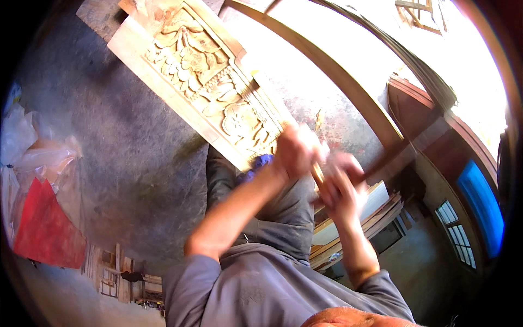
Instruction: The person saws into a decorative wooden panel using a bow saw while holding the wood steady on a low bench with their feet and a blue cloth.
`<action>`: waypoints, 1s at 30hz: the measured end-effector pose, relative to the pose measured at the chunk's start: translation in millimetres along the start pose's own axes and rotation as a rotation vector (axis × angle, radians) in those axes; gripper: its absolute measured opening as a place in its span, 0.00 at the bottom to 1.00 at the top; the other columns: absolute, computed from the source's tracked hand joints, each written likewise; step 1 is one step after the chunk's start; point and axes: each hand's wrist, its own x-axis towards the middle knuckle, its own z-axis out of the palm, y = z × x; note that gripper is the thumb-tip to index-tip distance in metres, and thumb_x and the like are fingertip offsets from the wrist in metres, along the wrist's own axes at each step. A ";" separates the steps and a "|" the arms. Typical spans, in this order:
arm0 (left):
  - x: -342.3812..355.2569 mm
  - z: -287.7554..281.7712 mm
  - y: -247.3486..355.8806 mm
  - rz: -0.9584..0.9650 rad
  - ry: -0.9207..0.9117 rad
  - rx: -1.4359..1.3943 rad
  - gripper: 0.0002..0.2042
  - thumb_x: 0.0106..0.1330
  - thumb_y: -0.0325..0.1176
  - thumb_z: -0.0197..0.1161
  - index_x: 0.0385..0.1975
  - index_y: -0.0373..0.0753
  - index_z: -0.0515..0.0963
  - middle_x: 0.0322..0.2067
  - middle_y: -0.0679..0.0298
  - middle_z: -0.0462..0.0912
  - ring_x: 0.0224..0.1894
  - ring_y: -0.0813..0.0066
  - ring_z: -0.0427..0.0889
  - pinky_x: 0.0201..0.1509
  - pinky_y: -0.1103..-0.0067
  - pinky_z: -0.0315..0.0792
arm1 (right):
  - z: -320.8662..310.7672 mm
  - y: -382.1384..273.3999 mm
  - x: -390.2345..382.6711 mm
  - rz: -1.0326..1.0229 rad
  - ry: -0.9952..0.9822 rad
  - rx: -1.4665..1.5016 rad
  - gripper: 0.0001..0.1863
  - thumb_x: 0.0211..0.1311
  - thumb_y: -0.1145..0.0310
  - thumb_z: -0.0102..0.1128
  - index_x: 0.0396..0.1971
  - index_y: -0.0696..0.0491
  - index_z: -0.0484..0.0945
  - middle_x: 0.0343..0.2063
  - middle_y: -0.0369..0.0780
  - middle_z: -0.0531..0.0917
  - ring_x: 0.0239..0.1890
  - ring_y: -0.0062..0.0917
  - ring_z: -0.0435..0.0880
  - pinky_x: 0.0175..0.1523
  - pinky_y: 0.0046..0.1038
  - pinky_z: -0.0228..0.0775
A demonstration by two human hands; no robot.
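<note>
A pale wooden panel point(180, 103), carved in relief with flowers and leaves, slants from the upper left down to my lap. My left hand point(297, 151) is closed at its near right end, blurred by motion. A short, light wooden handle point(317, 174) shows between my hands; the rest of that tool is hidden. Just right of it, my right hand point(343, 188) is curled and also smeared; what it grips cannot be made out. A dark brown streak point(381, 163) runs up and right from beside it. Bunched purple-blue cloth point(261, 161) lies by the panel's near end.
A long curved wooden strip point(332, 65) arcs across the upper right. Boards point(376, 212) are stacked right of my lap. Clear plastic sheeting point(49, 152) and a red piece point(46, 226) lie at left. Wooden frames point(117, 275) stand lower left on the concrete floor point(131, 141).
</note>
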 end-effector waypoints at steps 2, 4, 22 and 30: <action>8.8 -9.6 -82.0 0.023 -0.050 0.200 0.15 0.66 0.35 0.56 0.15 0.44 0.75 0.20 0.57 0.80 0.28 0.52 0.79 0.41 0.57 0.70 | 46.3 17.9 64.7 -0.065 -0.048 -0.037 0.08 0.70 0.76 0.56 0.46 0.59 0.78 0.17 0.30 0.65 0.14 0.14 0.61 0.19 0.21 0.51; 17.8 -13.1 -93.7 -0.018 -0.044 0.079 0.13 0.66 0.34 0.58 0.17 0.43 0.75 0.21 0.57 0.80 0.28 0.51 0.79 0.40 0.58 0.71 | 51.1 19.2 82.5 -0.091 -0.138 -0.002 0.07 0.69 0.74 0.62 0.44 0.59 0.78 0.17 0.31 0.68 0.14 0.14 0.63 0.18 0.22 0.52; 14.2 -12.6 -88.0 0.133 -0.003 0.201 0.16 0.70 0.37 0.58 0.17 0.41 0.74 0.19 0.56 0.76 0.27 0.51 0.78 0.38 0.58 0.68 | 55.8 15.2 74.2 -0.088 -0.075 -0.084 0.04 0.70 0.74 0.60 0.37 0.57 0.75 0.16 0.31 0.70 0.13 0.15 0.65 0.18 0.22 0.53; -7.7 9.6 158.6 0.001 -0.176 -0.114 0.22 0.69 0.45 0.57 0.13 0.48 0.61 0.16 0.66 0.59 0.19 0.64 0.63 0.28 0.67 0.54 | -92.0 -50.0 -147.3 -0.034 -0.206 0.033 0.04 0.74 0.76 0.58 0.45 0.58 0.75 0.21 0.36 0.79 0.18 0.14 0.72 0.24 0.22 0.68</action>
